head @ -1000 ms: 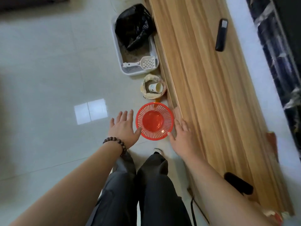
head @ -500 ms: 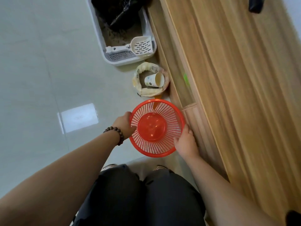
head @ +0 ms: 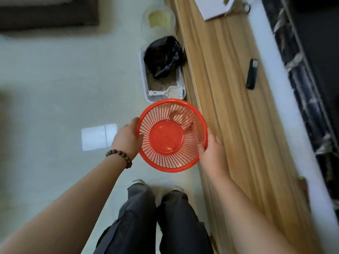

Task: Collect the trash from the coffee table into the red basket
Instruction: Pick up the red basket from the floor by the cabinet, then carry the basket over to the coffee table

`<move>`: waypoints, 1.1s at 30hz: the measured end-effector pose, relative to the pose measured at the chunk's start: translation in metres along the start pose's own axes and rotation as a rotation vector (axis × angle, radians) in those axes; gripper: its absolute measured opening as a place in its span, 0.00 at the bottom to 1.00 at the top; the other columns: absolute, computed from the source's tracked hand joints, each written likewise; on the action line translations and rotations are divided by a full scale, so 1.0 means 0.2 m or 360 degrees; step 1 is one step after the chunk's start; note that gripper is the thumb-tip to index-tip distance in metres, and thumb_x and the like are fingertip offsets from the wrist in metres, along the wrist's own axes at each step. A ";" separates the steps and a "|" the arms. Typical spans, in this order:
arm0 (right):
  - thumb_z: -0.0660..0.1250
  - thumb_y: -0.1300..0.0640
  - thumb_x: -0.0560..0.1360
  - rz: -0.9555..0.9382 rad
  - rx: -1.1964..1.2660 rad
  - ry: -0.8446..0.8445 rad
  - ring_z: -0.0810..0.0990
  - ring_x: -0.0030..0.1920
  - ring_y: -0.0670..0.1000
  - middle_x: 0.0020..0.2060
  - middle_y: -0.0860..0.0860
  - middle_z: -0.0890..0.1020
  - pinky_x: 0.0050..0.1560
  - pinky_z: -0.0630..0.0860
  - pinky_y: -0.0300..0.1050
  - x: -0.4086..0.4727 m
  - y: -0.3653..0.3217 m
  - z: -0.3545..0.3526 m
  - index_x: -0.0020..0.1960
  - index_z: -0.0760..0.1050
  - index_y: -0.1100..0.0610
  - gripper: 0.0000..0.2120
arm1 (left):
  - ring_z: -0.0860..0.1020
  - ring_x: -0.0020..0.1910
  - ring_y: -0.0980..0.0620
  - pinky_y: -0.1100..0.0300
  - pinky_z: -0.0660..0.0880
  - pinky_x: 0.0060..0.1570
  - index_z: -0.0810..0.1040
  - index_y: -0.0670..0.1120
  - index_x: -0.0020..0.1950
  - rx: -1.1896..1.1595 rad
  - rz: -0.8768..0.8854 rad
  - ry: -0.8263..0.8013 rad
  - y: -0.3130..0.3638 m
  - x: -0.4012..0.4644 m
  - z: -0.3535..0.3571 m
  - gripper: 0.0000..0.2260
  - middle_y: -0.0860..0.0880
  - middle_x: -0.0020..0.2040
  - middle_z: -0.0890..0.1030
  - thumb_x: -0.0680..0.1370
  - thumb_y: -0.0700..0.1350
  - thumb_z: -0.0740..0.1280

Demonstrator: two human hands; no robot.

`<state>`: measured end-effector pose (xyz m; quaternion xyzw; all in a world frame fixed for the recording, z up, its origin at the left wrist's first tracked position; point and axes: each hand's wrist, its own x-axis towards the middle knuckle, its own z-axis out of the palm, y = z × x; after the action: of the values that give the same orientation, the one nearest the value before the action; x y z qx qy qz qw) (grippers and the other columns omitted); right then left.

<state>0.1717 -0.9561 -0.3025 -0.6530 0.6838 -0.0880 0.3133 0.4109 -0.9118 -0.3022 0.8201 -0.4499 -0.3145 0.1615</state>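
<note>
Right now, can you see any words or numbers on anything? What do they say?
No words or numbers can be read anywhere.
The red basket, held by the left hand and right hand, is plain.
The black remote on the wooden table: any markings too small and blurred.

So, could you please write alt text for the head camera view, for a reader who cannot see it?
Seen from above, a standing person holds an empty red basket by its rim, left hand and right hand on opposite sides. It hangs over the pale tile floor beside a long wooden table bearing a black remote; a litter tray with a black bag lies beyond.
</note>
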 end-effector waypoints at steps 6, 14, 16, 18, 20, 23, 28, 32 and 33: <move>0.63 0.63 0.76 -0.0344 0.0019 0.0057 0.78 0.58 0.56 0.63 0.54 0.75 0.56 0.73 0.46 -0.12 -0.56 -0.57 0.74 0.61 0.52 0.28 | 0.79 0.42 0.45 0.55 0.73 0.41 0.70 0.48 0.71 -0.0096 -0.0056 0.0326 0.25 -0.32 -0.63 0.21 0.44 0.52 0.83 0.78 0.46 0.66; 0.61 0.64 0.76 -0.0836 0.0068 -0.0038 0.75 0.62 0.53 0.66 0.51 0.74 0.58 0.71 0.41 -0.12 -1.11 -0.76 0.73 0.63 0.52 0.27 | 0.79 0.43 0.45 0.54 0.76 0.41 0.70 0.48 0.71 -0.0247 -0.0171 0.0830 0.27 -0.58 -1.06 0.21 0.46 0.51 0.82 0.77 0.44 0.66; 0.61 0.64 0.77 -0.0939 0.0061 -0.0093 0.75 0.62 0.53 0.65 0.51 0.73 0.58 0.71 0.43 -0.11 -1.24 -0.73 0.73 0.62 0.51 0.26 | 0.78 0.43 0.47 0.56 0.73 0.41 0.69 0.49 0.72 -0.0230 -0.0251 0.0926 0.22 -0.63 -1.12 0.23 0.47 0.51 0.82 0.78 0.45 0.66; 0.60 0.63 0.77 -0.1038 0.0053 -0.0157 0.76 0.60 0.53 0.64 0.51 0.74 0.55 0.71 0.42 -0.11 -1.37 -0.67 0.73 0.62 0.51 0.25 | 0.78 0.42 0.48 0.57 0.72 0.40 0.69 0.49 0.72 -0.0249 -0.0331 0.1022 0.15 -0.67 -1.19 0.23 0.49 0.49 0.81 0.77 0.46 0.67; 0.60 0.62 0.77 -0.1121 0.0030 -0.0237 0.76 0.59 0.53 0.63 0.51 0.74 0.53 0.71 0.41 -0.12 -1.51 -0.60 0.73 0.63 0.50 0.25 | 0.78 0.40 0.48 0.56 0.72 0.39 0.71 0.50 0.70 -0.0323 -0.0401 0.1117 0.07 -0.72 -1.25 0.21 0.52 0.45 0.80 0.77 0.46 0.67; 0.60 0.60 0.78 -0.1244 -0.0040 -0.0384 0.76 0.59 0.53 0.63 0.51 0.74 0.59 0.75 0.48 -0.15 -1.73 -0.44 0.73 0.62 0.50 0.24 | 0.79 0.42 0.47 0.52 0.77 0.42 0.72 0.49 0.70 -0.0396 -0.0547 0.1212 -0.08 -0.78 -1.36 0.21 0.52 0.44 0.79 0.77 0.45 0.68; 0.58 0.55 0.79 -0.1498 -0.0122 -0.0556 0.76 0.58 0.49 0.60 0.50 0.75 0.54 0.75 0.43 -0.20 -2.14 -0.11 0.72 0.63 0.49 0.21 | 0.77 0.39 0.55 0.59 0.74 0.38 0.74 0.49 0.69 -0.0490 -0.0732 0.1414 -0.39 -0.82 -1.56 0.20 0.60 0.40 0.76 0.76 0.44 0.69; 0.59 0.51 0.79 -0.1617 -0.0126 -0.0669 0.76 0.50 0.44 0.56 0.48 0.78 0.48 0.76 0.41 -0.27 -2.55 0.23 0.69 0.66 0.46 0.18 | 0.77 0.39 0.58 0.60 0.72 0.37 0.75 0.49 0.66 -0.0563 -0.0861 0.1583 -0.68 -0.82 -1.80 0.19 0.59 0.40 0.78 0.75 0.42 0.69; 0.60 0.51 0.79 -0.1640 -0.0124 -0.0680 0.75 0.49 0.43 0.56 0.48 0.78 0.48 0.77 0.42 -0.30 -2.67 0.32 0.68 0.66 0.45 0.17 | 0.78 0.39 0.55 0.57 0.74 0.39 0.76 0.49 0.65 -0.0591 -0.0901 0.1608 -0.76 -0.82 -1.87 0.18 0.56 0.40 0.80 0.75 0.42 0.69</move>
<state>0.6503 -0.9516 -0.0509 -0.9173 0.2002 -0.0703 0.3370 0.6892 -0.6993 -0.0443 0.9138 -0.0198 0.0098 0.4055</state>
